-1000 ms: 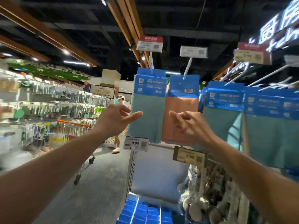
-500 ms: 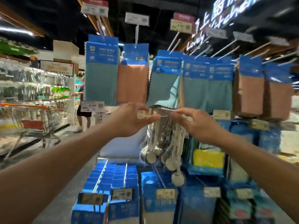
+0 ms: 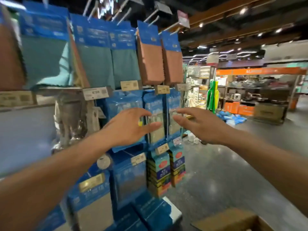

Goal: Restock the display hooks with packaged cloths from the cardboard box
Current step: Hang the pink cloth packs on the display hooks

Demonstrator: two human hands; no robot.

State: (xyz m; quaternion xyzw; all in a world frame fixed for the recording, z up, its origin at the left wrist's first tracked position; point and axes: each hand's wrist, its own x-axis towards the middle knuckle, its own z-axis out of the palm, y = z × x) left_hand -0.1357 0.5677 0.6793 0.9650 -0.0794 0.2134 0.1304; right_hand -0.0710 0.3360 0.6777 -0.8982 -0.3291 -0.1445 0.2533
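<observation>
Left hand (image 3: 131,125) and right hand (image 3: 201,125) spread open, gripping nothing, before mid-rack packets (image 3: 156,117). Packaged cloths (image 3: 123,55) hanging from display hooks (image 3: 150,17) above; cardboard box (image 3: 233,219) on floor (image 3: 216,164), lower right. Likely risk: brushing hung packets off hooks with a careless sweep.

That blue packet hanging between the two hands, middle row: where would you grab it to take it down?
Likely the top strip of the blue packet, pinched front and back, coming straight from the front. It hangs flat below a price tag, so its hook probably points at you. The left hand and right hand are both open.
</observation>
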